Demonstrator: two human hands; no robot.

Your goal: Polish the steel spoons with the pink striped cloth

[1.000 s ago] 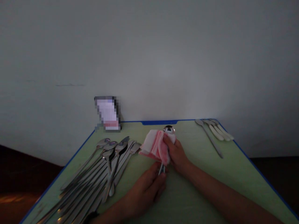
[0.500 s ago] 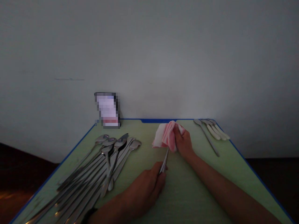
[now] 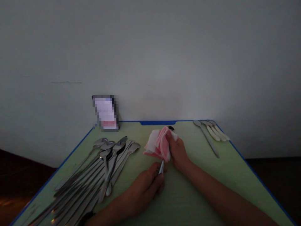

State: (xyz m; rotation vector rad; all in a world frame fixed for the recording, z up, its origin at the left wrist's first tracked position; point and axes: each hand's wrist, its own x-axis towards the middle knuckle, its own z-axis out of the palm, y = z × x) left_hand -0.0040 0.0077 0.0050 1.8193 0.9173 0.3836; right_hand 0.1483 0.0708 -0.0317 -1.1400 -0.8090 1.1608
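My left hand [image 3: 149, 185] is closed around the handle of a metal spoon [image 3: 161, 167] at the middle of the table. The spoon points away from me, and its dark rounded end shows just past a pink and white cloth [image 3: 161, 142]. My right hand [image 3: 178, 150] grips this folded cloth, which is wrapped about the spoon's upper part. Most of the spoon's neck is hidden inside the cloth. To the left of my hands lies a pile of metal spoons and other long cutlery [image 3: 94, 175].
A long-handled spoon [image 3: 207, 138] and several pieces of white-handled cutlery [image 3: 215, 131] lie at the table's back right. A phone [image 3: 105, 113] with a blurred screen leans on the wall [image 3: 150, 62] at the back left. The green table [image 3: 188, 201] has a blue edge.
My right hand and the cloth have slid down the spoon toward my left hand. The spoon's far end now shows beyond the cloth, and less of its handle is exposed.
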